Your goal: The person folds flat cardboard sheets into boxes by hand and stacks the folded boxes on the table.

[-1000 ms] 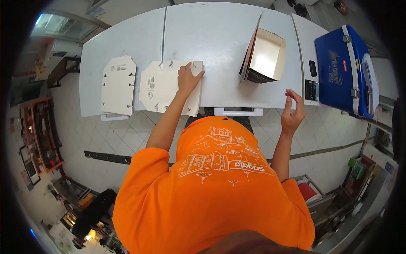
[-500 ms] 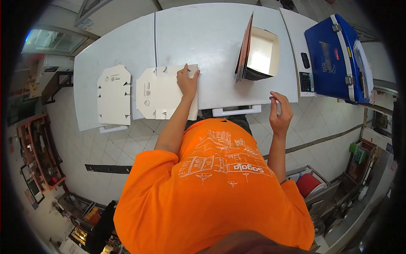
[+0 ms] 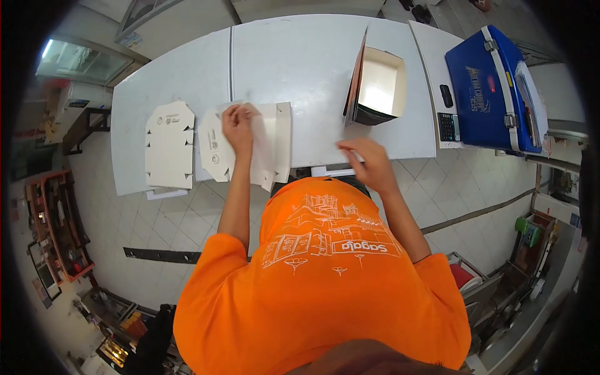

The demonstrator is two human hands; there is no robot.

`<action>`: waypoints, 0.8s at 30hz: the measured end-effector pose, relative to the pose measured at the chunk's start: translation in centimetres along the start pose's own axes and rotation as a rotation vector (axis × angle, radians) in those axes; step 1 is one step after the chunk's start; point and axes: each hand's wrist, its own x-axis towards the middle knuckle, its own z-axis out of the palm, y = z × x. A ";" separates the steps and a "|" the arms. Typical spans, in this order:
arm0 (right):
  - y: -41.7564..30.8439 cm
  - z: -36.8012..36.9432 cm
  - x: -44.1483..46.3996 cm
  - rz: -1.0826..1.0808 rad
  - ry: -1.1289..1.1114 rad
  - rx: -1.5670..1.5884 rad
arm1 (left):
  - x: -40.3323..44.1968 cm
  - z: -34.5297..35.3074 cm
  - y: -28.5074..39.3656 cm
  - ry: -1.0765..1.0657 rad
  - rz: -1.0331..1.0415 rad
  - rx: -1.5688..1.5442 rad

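My left hand is closed at the upper edge of a white cardboard box blank. Part of the blank is smeared by motion, with a panel raised beside the hand. Under it shows another pale cardboard piece, slotted and notched. My right hand hovers over the table's near edge, fingers stretched leftward and thumb apart, holding nothing. Left of the blank lies a second flat stack of printed blanks. On the right side stands an open box with a pale inside and dark outer walls.
Thin dark and reddish boards stand upright against the open box. A blue case with white straps sits at the right, near a calculator and a black object. The white table has a seam.
My left hand has moved left along the blank, and a cardboard panel has risen. My right hand has swung leftward, closer to the blank. The view has shifted slightly.
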 end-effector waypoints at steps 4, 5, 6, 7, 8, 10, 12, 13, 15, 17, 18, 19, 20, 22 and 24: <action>-3.1 4.9 4.3 0.076 -0.115 0.351 | -3.4 -0.5 9.8 -0.116 0.447 0.202; -3.8 6.1 5.1 0.115 -0.168 0.391 | -4.9 -0.3 11.4 -0.201 0.549 0.180; -4.6 7.3 5.9 0.076 -0.090 0.360 | -6.0 -0.7 13.6 -0.367 0.676 0.186; -5.1 8.1 6.7 0.029 -0.035 0.501 | -7.4 -0.1 15.4 -0.415 0.702 0.004; -5.8 7.4 7.0 0.054 -0.114 0.632 | -8.6 0.3 17.5 -0.375 0.748 0.030; -6.5 6.4 7.0 -0.246 0.025 0.323 | -9.8 -0.7 15.9 -0.054 0.627 -0.079; -8.6 2.7 5.8 -0.340 0.040 0.218 | -10.1 -1.1 16.6 0.121 0.318 -0.240; -8.8 1.5 4.6 -0.329 0.007 0.092 | -11.0 -1.1 18.7 0.086 -0.085 -0.593; -8.4 -0.2 3.3 -0.475 -0.012 -0.125 | -12.3 -1.2 22.6 -0.047 -0.683 -0.477; -8.4 -1.0 1.1 -0.538 -0.162 -0.318 | -14.2 -1.3 23.2 -0.303 -0.790 -0.461; -8.4 -0.8 -0.3 -0.514 -0.186 -0.325 | -14.6 -1.3 23.2 -0.426 -0.839 -0.450; -8.6 -0.4 -1.6 -0.491 -0.211 -0.327 | -14.7 -1.4 22.7 -0.408 -0.908 -0.359; -8.8 -0.2 -2.9 -0.471 -0.236 -0.323 | -14.9 -1.6 22.0 -0.383 -0.972 -0.264; -10.3 -1.7 -4.8 -0.234 -0.186 -0.061 | -15.1 -2.0 20.9 -0.370 -1.012 -0.258; -11.7 -2.3 -6.9 0.145 -0.099 0.329 | -15.4 -1.9 19.8 -0.399 -0.965 -0.450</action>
